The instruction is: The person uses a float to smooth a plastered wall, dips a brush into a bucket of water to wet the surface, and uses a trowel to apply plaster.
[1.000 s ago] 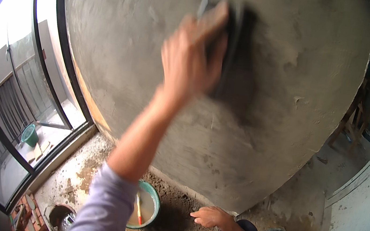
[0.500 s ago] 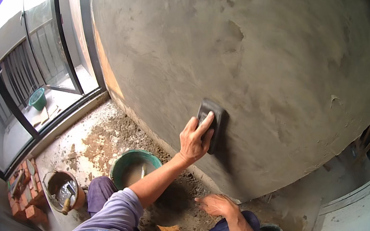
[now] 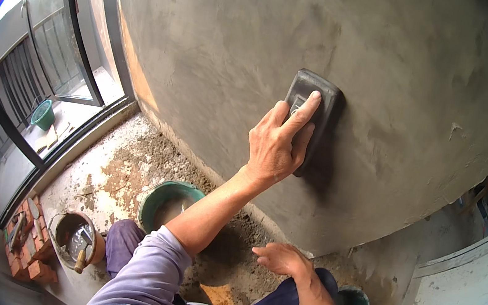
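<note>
My left hand (image 3: 275, 141) is closed on a black plastering float (image 3: 327, 95), with one finger stretched along its back. The float rests against a grey wall of fresh plaster (image 3: 220, 55), and a dark shadow falls beside it. Its handle is mostly hidden under my hand. Lower down, my right hand (image 3: 284, 259) hangs above my right knee near the foot of the wall. Its fingers are loosely bent and partly apart, and nothing shows in them.
A green basin (image 3: 153, 199) of grey mix stands below my left forearm. Left of my knee are a bucket (image 3: 94, 250) with tools and stacked bricks (image 3: 40, 272). Another dark green container (image 3: 354, 299) sits at right. Glass doors (image 3: 61, 33) line the left.
My left hand has slid the float up the wall and slightly right. My right hand has lifted a little, its fingers more bent.
</note>
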Demonstrator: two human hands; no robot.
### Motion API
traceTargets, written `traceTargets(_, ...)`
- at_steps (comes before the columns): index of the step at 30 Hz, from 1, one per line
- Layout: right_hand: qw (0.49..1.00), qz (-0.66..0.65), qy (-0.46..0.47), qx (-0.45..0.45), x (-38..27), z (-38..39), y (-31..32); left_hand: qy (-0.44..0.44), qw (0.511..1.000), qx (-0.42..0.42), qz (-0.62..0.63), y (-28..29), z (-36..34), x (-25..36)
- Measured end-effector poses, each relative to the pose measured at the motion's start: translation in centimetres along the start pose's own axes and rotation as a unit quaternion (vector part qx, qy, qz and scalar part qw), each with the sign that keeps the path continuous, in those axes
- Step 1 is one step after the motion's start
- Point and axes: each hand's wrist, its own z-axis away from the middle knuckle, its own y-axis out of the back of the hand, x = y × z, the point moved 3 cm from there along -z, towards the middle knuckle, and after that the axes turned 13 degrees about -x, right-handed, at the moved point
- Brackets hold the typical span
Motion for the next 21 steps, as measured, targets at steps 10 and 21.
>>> traceTargets(10, 0.998, -0.051, -0.01, -0.021, 1.4, -0.1, -0.5, 0.033, 0.999, -0.008, 0.032, 0.6, -2.0, 0.9)
traceTargets(21, 0.998, -0.034, -0.023, -0.052, 2.5, -0.1, -0.3, -0.115, 0.98, 0.143, -0.077, 3.3, -9.9, -2.1)
